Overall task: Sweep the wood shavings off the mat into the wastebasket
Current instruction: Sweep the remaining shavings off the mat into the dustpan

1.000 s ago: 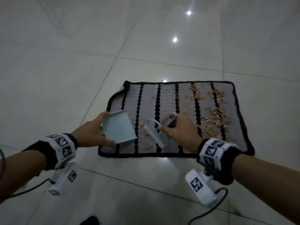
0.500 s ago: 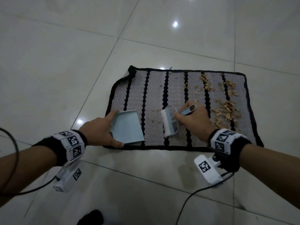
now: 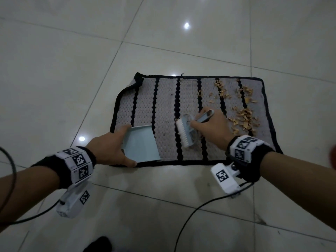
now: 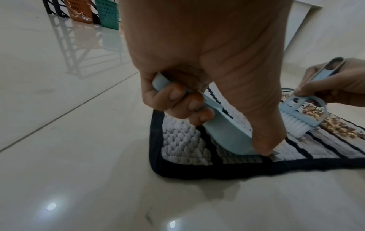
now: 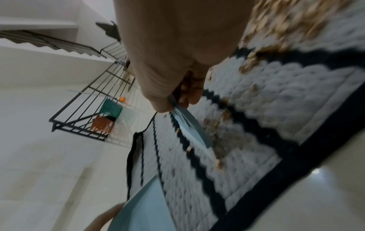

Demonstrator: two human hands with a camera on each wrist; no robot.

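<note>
Dim room. Ceiling lamps glare as small white spots on the glossy floor (image 3: 54,73) around the mat (image 3: 163,110). The right wrist view is motion-blurred; straight lines bow towards the frame edges.

Bare mat (image 3: 164,106) lies between dustpan (image 3: 141,144) and brush (image 3: 183,132).

The mat (image 3: 163,113) lies flat on the floor — grey, knobbly, with black stripes and a black border. Tan wood shavings (image 3: 242,116) lie scattered across its right part, thickest near the right edge.
</note>
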